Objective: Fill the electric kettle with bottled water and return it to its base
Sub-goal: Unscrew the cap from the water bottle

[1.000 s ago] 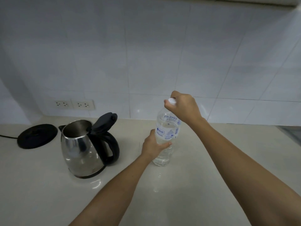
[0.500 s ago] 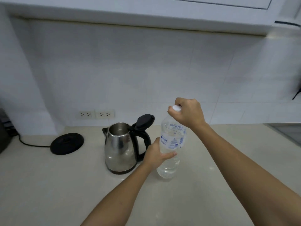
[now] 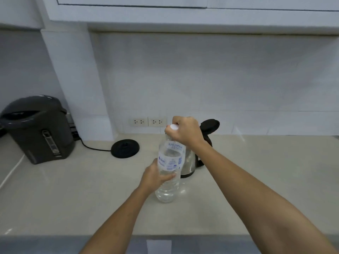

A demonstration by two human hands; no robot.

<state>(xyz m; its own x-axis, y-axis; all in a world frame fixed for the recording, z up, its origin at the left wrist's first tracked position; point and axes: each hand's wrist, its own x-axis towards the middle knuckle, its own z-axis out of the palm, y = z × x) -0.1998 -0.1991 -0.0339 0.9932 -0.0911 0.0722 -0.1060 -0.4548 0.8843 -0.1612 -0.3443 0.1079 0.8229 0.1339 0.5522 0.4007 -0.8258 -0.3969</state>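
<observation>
A clear plastic water bottle (image 3: pixel 169 162) with a blue-and-white label stands upright on the beige counter (image 3: pixel 73 189). My left hand (image 3: pixel 156 177) is wrapped around its middle. My right hand (image 3: pixel 185 131) is closed over its white cap (image 3: pixel 173 127). Behind the bottle stands the steel electric kettle (image 3: pixel 189 163), its black lid (image 3: pixel 210 125) flipped up; most of it is hidden by the bottle and my right arm. The round black kettle base (image 3: pixel 125 148) lies empty on the counter to the left, its cord running left.
A dark grey hot-water dispenser (image 3: pixel 37 129) stands at the far left against a white pillar. Two wall sockets (image 3: pixel 147 121) sit in the tiled backsplash. White cabinets hang overhead. The counter's front edge (image 3: pixel 55 235) runs across the bottom.
The view has swung left and pulled back, bringing the dispenser and cabinets into sight. The kettle now appears behind the bottle. Both hands keep the same hold on the bottle and cap.
</observation>
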